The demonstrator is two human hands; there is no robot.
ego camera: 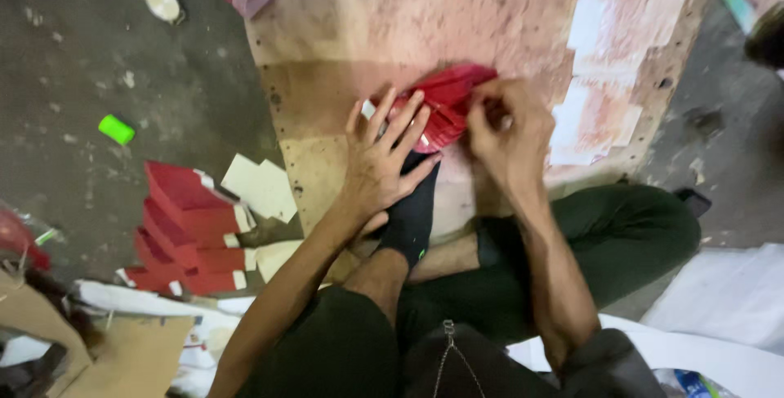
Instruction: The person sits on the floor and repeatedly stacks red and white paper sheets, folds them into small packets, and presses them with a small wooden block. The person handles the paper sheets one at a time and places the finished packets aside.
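1. Red carton blank (pixel 445 104): we find a glossy red folded piece of card lying on the worn plywood board (pixel 408 22), near the middle of the view, just ahead of the person's body at the 12 o'clock side of the hands.
2. Long axis: we judge that it runs from about 7 o'clock up to 1 o'clock, its upper end pointing toward the paper sheets (pixel 612 63) pasted at the board's 3 o'clock edge.
3. Left hand (pixel 384 161): open, fingers spread flat, fingertips pressing on the lower left end of the blank. The palm rests on the board at the blank's 7 o'clock side.
4. Right hand (pixel 508 133): fingers curled and pinched on the blank's right edge, at its 3 o'clock side. What sits under the fingertips we cannot tell.
5. Nearness: both hands touch the blank. The left covers more of it; the right holds only the edge.
6. Foot: a black sock (pixel 412 214) lies on the board at 6 o'clock of the blank, its toe just beside the left hand and reaching the blank's lower end.
7. Surroundings: a stack of finished red boxes (pixel 188 235) stands on the floor at 9 o'clock, well apart. A green cap (pixel 116 129) lies further out at 9 o'clock.
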